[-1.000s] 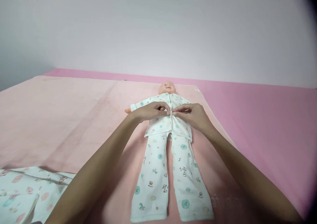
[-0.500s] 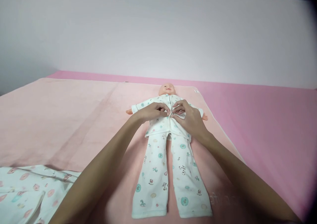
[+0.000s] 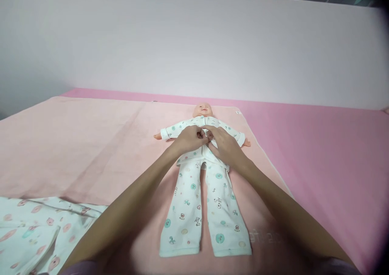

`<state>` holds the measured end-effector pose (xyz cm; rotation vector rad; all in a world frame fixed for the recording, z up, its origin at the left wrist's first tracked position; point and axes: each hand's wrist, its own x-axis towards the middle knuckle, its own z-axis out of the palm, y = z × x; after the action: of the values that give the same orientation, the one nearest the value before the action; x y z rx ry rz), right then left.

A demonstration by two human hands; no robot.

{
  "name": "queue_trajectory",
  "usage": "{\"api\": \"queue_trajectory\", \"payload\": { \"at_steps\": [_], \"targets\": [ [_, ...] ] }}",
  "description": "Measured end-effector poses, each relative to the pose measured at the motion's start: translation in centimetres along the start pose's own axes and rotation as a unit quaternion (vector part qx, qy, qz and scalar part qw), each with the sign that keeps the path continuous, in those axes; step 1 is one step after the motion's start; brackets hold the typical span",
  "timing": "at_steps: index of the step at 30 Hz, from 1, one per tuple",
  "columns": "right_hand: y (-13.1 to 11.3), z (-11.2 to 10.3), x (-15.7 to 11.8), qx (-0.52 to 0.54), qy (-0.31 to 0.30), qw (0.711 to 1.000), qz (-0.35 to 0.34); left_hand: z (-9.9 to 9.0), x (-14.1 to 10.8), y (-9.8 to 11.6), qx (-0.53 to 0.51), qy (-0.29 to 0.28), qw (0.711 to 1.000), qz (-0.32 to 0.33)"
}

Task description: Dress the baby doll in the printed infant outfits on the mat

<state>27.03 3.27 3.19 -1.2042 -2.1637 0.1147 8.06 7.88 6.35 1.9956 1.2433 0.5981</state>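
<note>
A baby doll (image 3: 203,110) lies on its back, arms spread, dressed in a white printed top (image 3: 185,124) and white printed trousers (image 3: 185,210). Over the middle of the top, my left hand (image 3: 192,139) pinches the front edge of the cloth with curled fingers. My right hand (image 3: 223,143) meets it from the other side, its fingers also closed at the top's front opening. The fingertips of both hands touch or nearly touch, and they hide the spot they hold.
The doll lies on a peach blanket (image 3: 100,145) over a pink surface (image 3: 319,153). Another white printed cloth (image 3: 33,230) is at the lower left. A pale wall (image 3: 194,44) rises behind.
My hands have come closer together at the doll's front, the right fingers now reaching over toward the left ones. The view has shifted slightly.
</note>
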Motion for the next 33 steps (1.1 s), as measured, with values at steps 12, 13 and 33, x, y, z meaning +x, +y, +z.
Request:
{"api": "queue_trajectory", "payload": {
  "at_steps": [12, 13, 33],
  "targets": [
    [2.8, 1.2, 0.2, 0.179, 0.064, 0.981, 0.036, -1.3, 0.9, -1.8, -0.079, -0.051, 0.996, 0.005],
    [2.9, 1.2, 0.2, 0.191, 0.066, 0.978, 0.042, -1.4, 0.9, -1.9, -0.085, -0.052, 0.995, 0.003],
    [0.9, 0.9, 0.0, 0.021, 0.098, 0.995, -0.001, -2.3, 0.6, -1.6, -0.072, -0.086, 0.993, 0.017]
  ]
}}
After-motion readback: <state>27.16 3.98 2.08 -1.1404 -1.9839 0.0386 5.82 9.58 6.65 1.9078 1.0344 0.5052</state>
